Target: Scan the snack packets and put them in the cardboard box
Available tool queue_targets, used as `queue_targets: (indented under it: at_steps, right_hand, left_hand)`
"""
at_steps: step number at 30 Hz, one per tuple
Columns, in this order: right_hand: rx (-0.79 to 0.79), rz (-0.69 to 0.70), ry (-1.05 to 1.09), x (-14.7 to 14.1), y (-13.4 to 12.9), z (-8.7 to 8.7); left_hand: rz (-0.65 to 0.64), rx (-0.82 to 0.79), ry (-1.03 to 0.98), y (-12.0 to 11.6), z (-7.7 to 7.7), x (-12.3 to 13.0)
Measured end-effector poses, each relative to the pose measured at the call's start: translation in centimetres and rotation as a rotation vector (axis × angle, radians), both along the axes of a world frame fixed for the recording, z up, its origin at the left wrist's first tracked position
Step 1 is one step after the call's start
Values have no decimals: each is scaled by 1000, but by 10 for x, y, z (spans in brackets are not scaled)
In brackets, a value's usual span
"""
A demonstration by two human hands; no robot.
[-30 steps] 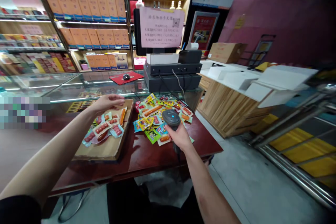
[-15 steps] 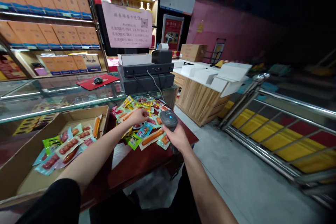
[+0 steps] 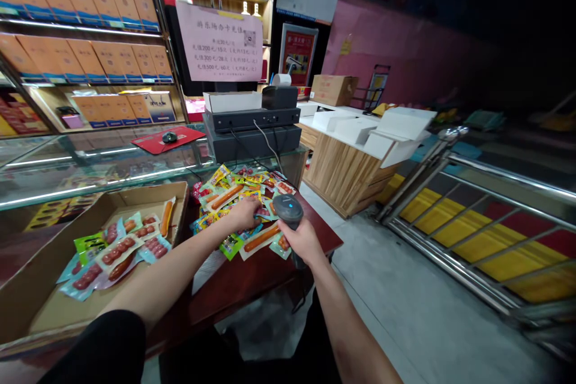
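My right hand (image 3: 306, 243) is wrapped round a black scanner (image 3: 288, 209), its head rising past my thumb, its handle mostly hidden by my grip. Just beside it, apart from it, my left hand (image 3: 245, 214) reaches into a pile of snack packets (image 3: 226, 197); its fingertips are hard to make out, and I cannot tell whether they pinch anything. The pile spreads under and beyond that hand, on the dark red table (image 3: 243, 288). Left of my hands, a cardboard tray (image 3: 51, 312) holds more packets (image 3: 119, 252); my left forearm (image 3: 180, 270) covers part of it, and the picture edge cuts it off. Beyond both hands, a pink sign (image 3: 220, 42) hides most of a screen.
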State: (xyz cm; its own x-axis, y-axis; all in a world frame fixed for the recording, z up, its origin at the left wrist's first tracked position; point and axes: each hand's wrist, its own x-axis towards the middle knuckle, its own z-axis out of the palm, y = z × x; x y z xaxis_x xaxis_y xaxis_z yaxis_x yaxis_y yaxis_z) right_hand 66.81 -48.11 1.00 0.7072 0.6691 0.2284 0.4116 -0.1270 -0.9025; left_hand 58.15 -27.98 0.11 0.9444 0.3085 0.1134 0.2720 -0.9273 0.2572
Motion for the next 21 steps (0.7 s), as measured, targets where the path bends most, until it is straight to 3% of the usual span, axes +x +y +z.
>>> queue_targets:
  at_steps: [4,10,14,18,21]
  right_hand:
    - [-7,30,38,-6,2,0]
    - [5,47,12,-18,10,2]
    - [0,93,9,-27,16,5]
    - [40,129,-6,-35,24,8]
    - [45,127,-15,-39,29,9]
  left_hand:
    - [101,-119,-47,14,11,-4]
    - [278,-336,-326,44,32,-21]
    - [333,-612,-478,57,39,-32]
    - [348,-939,-503,69,42,-39]
    - [397,-1034,-486,76,47,-45]
